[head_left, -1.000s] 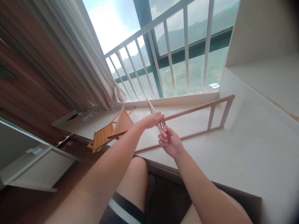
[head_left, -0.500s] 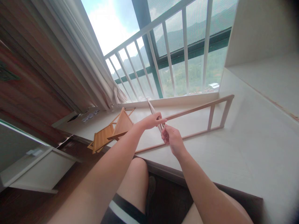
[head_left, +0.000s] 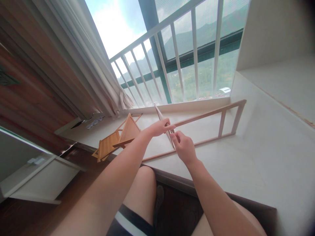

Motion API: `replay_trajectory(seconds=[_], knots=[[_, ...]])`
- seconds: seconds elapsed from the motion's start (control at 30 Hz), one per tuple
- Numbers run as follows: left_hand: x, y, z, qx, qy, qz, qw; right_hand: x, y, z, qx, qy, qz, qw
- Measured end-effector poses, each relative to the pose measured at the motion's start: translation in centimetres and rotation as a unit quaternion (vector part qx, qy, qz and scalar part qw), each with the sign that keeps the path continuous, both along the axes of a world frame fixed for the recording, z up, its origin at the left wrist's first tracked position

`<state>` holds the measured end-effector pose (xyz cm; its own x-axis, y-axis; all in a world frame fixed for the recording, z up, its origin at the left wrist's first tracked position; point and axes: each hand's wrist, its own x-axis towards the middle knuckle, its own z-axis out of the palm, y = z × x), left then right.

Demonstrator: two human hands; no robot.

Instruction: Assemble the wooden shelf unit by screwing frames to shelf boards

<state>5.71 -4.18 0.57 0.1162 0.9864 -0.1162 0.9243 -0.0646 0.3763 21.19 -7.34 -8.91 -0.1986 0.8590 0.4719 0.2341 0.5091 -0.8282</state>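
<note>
Head view: left hand [head_left: 160, 127] curled around wooden frame [head_left: 222, 124].

A room in what looks like a home, lit by a large window [head_left: 187, 58]. Beyond the left hand [head_left: 161, 127], a white railing [head_left: 169, 20] crosses it, with green hills [head_left: 206, 29] outside. Long curtains [head_left: 81, 55] hang left of the grip. Beneath the grip spreads a wide, pale ledge [head_left: 216, 152]; left of it, lower, is dark brown floor [head_left: 73, 193].
</note>
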Motion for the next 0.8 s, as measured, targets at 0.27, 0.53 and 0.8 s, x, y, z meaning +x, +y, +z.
replay_trajectory(seconds=[0.27,0.53,0.8], knots=[[0.09,0.01,0.05,0.001,0.004,-0.006,1.0,-0.6,-0.21,-0.53,-0.051,0.072,0.056,0.995],[0.13,0.08,0.08,-0.002,0.007,0.0,1.0,-0.95,-0.7,-0.24,0.007,-0.036,-0.005,0.999],[0.05,0.01,0.1,-0.004,0.004,-0.01,1.0,-0.77,-0.9,-0.16,0.06,-0.069,-0.093,0.991]])
